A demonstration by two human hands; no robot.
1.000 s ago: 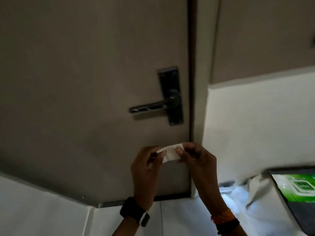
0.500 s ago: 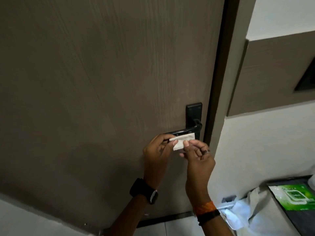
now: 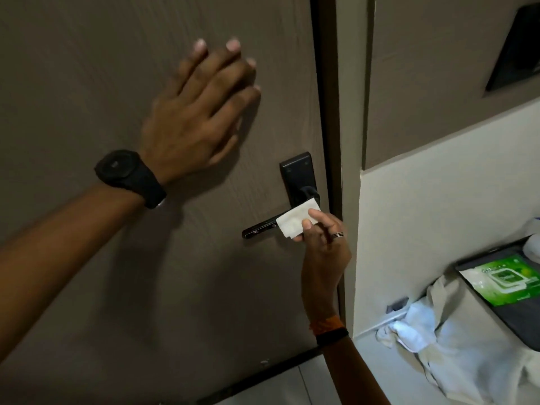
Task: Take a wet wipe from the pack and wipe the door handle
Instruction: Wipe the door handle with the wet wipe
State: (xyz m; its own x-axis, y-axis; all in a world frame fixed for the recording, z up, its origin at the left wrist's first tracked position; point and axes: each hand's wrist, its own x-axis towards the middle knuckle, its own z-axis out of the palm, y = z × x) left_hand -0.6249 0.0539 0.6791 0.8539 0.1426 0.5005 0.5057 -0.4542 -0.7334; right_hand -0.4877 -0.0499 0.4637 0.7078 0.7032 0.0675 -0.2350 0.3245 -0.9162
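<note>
A dark lever door handle (image 3: 258,230) on a black backplate (image 3: 296,176) sits on the brown door (image 3: 102,68). My right hand (image 3: 323,247) grips a folded white wet wipe (image 3: 293,221) and presses it onto the lever near its pivot; the wipe covers the lever's right part. My left hand (image 3: 198,112), with a black watch on the wrist, lies flat on the door above and left of the handle, fingers spread, holding nothing. The green wet wipe pack (image 3: 508,280) lies on a dark surface at the right.
The door frame (image 3: 347,141) runs down right of the handle, with a white wall beside it. White cloth (image 3: 455,340) hangs over the dark surface below the pack. A pale floor strip shows under the door.
My left hand let go of the wipe and moved up to press flat on the door. My right hand carried the wipe onto the lever. The view moved closer to the door.
</note>
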